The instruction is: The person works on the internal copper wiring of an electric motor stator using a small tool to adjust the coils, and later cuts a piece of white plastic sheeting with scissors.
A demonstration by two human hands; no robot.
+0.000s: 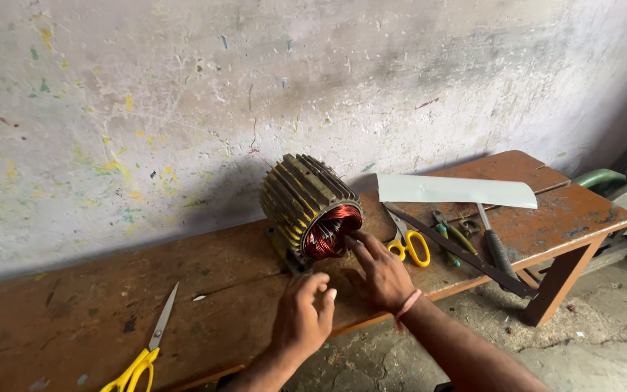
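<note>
- Nearest me, the left hand (pixel 302 313) hovers over the front edge of the tabletop (pixel 74 305), fingers curled loosely together, gripping nothing that I can see.
- Just beside it, the right hand (pixel 377 276), a pink band at its wrist, reaches forward with fingers spread; the fingertips touch the red copper windings of the finned motor stator (pixel 306 199).
- That stator lies on its side near the middle of the rusty tabletop, open end facing the hands.
- Far off to the left lie yellow-handled scissors (pixel 143 356); a second yellow pair (pixel 408 243) sits just right of the right hand.
- Beyond those: a dark flat bar (pixel 466 254), pliers (pixel 451 234), a black-handled tool (pixel 498 250).
- Farthest back, a white sheet (pixel 455 191) lies by the stained wall (pixel 146 109).
</note>
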